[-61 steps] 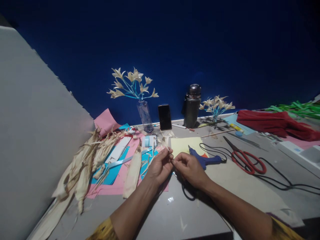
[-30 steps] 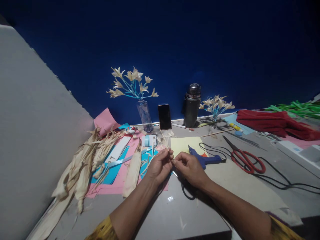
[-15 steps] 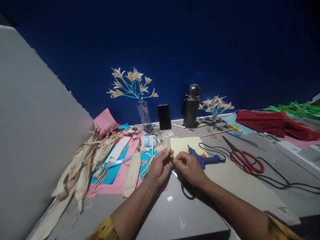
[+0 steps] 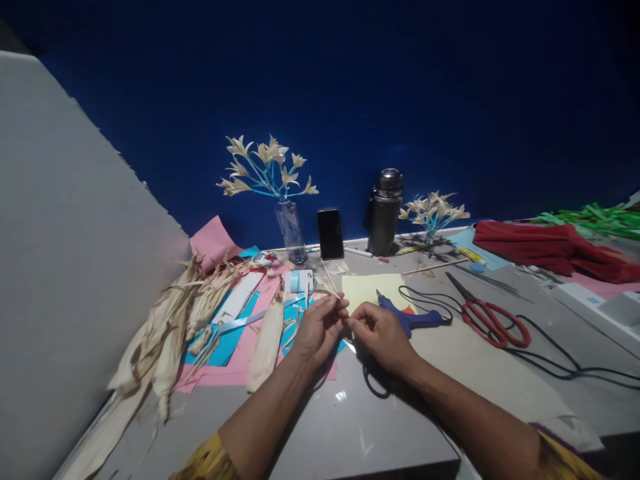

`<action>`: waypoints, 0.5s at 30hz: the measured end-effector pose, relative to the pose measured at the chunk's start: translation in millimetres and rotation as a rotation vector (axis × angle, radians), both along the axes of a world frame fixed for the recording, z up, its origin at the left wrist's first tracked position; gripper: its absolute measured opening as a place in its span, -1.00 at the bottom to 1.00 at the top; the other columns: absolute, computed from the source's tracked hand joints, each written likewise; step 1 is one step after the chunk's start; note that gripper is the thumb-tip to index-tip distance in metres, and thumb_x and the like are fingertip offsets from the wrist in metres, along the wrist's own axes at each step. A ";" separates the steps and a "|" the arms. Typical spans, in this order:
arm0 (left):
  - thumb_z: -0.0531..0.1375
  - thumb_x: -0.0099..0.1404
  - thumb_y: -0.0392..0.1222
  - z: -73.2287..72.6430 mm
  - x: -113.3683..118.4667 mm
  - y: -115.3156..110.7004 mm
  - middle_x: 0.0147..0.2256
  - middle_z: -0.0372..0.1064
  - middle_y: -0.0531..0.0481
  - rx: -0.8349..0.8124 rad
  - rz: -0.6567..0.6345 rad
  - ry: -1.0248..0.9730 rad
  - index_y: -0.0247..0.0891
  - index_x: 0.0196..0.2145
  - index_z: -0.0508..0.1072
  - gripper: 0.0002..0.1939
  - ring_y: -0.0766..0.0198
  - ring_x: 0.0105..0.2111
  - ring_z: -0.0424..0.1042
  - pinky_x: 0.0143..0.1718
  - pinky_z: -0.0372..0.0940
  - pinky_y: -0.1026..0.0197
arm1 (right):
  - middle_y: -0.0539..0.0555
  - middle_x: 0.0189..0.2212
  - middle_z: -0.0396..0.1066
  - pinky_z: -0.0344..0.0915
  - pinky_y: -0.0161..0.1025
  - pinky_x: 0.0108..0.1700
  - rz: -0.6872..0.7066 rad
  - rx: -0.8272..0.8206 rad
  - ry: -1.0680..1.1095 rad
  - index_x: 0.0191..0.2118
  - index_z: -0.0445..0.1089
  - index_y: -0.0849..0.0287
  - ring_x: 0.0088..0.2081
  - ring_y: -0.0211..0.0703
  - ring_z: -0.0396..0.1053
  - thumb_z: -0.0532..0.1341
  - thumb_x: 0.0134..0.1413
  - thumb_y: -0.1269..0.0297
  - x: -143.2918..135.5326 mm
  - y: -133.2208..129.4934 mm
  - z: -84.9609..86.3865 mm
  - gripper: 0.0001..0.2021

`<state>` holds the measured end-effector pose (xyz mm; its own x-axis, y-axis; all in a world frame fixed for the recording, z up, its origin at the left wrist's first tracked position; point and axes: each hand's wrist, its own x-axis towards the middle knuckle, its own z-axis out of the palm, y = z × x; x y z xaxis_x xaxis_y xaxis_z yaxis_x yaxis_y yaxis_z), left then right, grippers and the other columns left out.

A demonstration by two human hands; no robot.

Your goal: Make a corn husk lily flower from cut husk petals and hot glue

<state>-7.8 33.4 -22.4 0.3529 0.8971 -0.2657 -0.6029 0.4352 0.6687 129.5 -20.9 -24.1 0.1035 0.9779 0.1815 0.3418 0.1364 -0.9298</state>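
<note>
Both hands' fingers pinch a thin stick [image 4: 330, 279] between them, left hand [image 4: 315, 330] touching right hand [image 4: 380, 333] beside the glue gun [image 4: 407, 319].

We cannot make out what our left hand [image 4: 317, 328] and right hand [image 4: 381, 335] pinch between their fingertips; it is too small and the hands cover it. A thin stick [image 4: 329, 277] rises from the left hand, its lower end hidden. The cord [image 4: 560, 357] runs off the right edge. Our sleeves [image 4: 205, 460] are cut off at the bottom. The husks [image 4: 165, 340] are blurred at the lower left.
</note>
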 end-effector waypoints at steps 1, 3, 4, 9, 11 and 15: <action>0.37 0.13 -0.28 -0.8 -0.5 0.2 -0.42 0.47 -0.08 0.020 -0.004 0.010 -0.42 -0.32 0.53 -0.83 0.36 -0.48 0.39 -0.42 0.34 0.30 | -0.07 -0.61 0.29 0.13 -0.32 -0.47 0.000 0.000 -0.007 -0.51 0.29 0.14 -0.54 -0.25 0.19 0.20 0.05 0.22 0.1 0.0 0.0 -0.82; 0.38 0.12 -0.28 -2.2 -1.6 0.8 -0.41 0.46 -0.06 0.046 -0.016 0.024 -0.41 -0.32 0.52 -0.82 0.36 -0.48 0.39 -0.43 0.34 0.31 | -0.07 -0.61 0.29 0.12 -0.32 -0.47 0.001 -0.006 -0.016 -0.51 0.29 0.14 -0.54 -0.25 0.19 0.20 0.05 0.23 0.5 0.0 0.0 -0.82; 0.39 0.12 -0.27 -2.7 -2.1 1.2 -0.41 0.46 -0.06 0.056 -0.023 0.027 -0.40 -0.32 0.51 -0.81 0.36 -0.48 0.39 -0.43 0.34 0.31 | -0.07 -0.61 0.28 0.12 -0.32 -0.47 0.000 -0.011 -0.016 -0.51 0.29 0.14 -0.54 -0.25 0.19 0.19 0.05 0.24 0.7 0.0 -0.1 -0.83; 0.41 0.12 -0.21 -3.0 -3.3 2.8 -0.37 0.46 -0.06 0.099 -0.051 0.029 -0.38 -0.28 0.49 -0.75 0.37 -0.47 0.40 -0.43 0.36 0.32 | -0.07 -0.60 0.28 0.13 -0.32 -0.45 0.003 -0.026 -0.009 -0.47 0.32 0.15 -0.53 -0.25 0.19 0.19 0.06 0.25 1.2 -0.8 -0.1 -0.85; 0.41 0.13 -0.21 -2.7 -3.2 3.2 -0.37 0.46 -0.06 0.109 -0.060 0.027 -0.38 -0.28 0.49 -0.75 0.37 -0.47 0.40 -0.43 0.37 0.32 | -0.07 -0.60 0.29 0.14 -0.33 -0.45 -0.001 -0.019 -0.013 -0.47 0.32 0.15 -0.53 -0.25 0.20 0.19 0.06 0.25 1.2 -1.5 0.2 -0.86; 0.40 0.14 -0.22 -1.9 -2.8 3.3 -0.37 0.46 -0.06 0.120 -0.072 0.003 -0.37 -0.30 0.48 -0.76 0.38 -0.47 0.40 -0.41 0.37 0.31 | -0.06 -0.60 0.30 0.14 -0.33 -0.47 -0.011 -0.005 -0.010 -0.47 0.32 0.15 -0.53 -0.25 0.21 0.18 0.07 0.25 1.7 -2.5 0.2 -0.85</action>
